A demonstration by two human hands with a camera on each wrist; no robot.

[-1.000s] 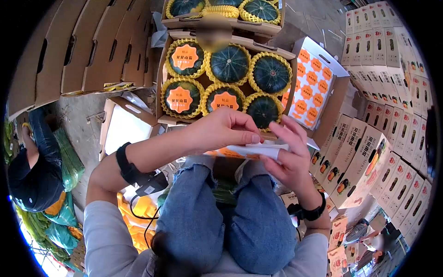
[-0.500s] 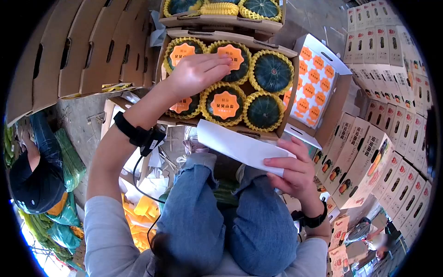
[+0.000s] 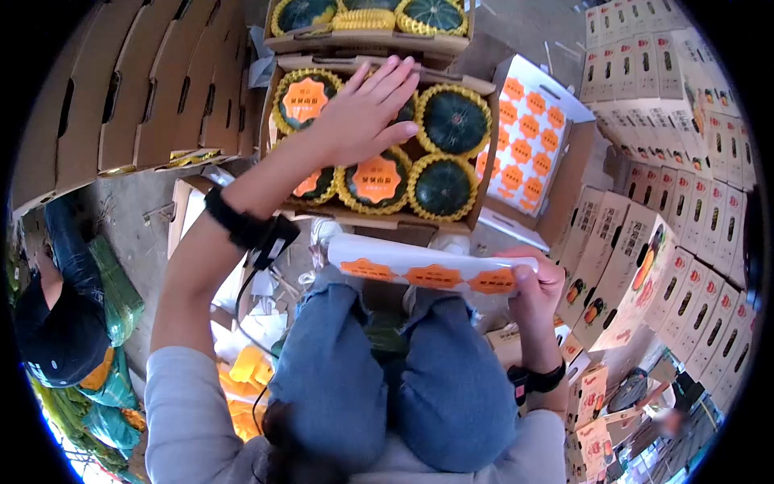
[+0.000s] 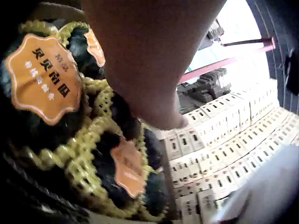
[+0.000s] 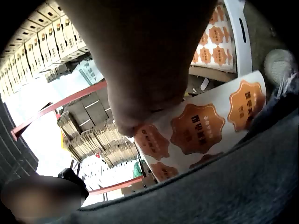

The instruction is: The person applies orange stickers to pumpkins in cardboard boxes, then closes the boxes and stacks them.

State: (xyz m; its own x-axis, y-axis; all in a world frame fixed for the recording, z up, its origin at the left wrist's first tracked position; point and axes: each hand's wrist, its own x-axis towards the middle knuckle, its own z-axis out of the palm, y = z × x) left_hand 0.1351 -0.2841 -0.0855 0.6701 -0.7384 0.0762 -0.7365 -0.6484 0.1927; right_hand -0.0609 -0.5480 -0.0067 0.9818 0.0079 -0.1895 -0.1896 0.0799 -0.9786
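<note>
My left hand [image 3: 371, 113] lies flat, fingers straight, over the back middle pumpkin in a cardboard box [image 3: 363, 216], covering most of it. Around it sit dark green pumpkins [image 3: 454, 119] in yellow foam nets, several bearing orange scalloped stickers [image 3: 377, 178]. The left wrist view shows this hand [image 4: 145, 74] beyond a stickered pumpkin [image 4: 44, 79]. Above my knees, my right hand [image 3: 538, 294] pinches the right end of a white sticker sheet [image 3: 431, 270], thumb on top. In the right wrist view orange stickers show along that sheet [image 5: 196, 133].
More sticker sheets [image 3: 528, 137] lie in an open carton right of the pumpkins. A second pumpkin box [image 3: 371, 40] stands behind. Brown cartons [image 3: 121, 89] line the left; printed white cartons [image 3: 613, 266] are stacked right. Another person [image 3: 60, 323] sits at far left.
My left hand went from the sheet to the back middle pumpkin, where a sticker now sits, and flattened over it. My right hand kept the sheet, whose stickered face now tilts into view.
</note>
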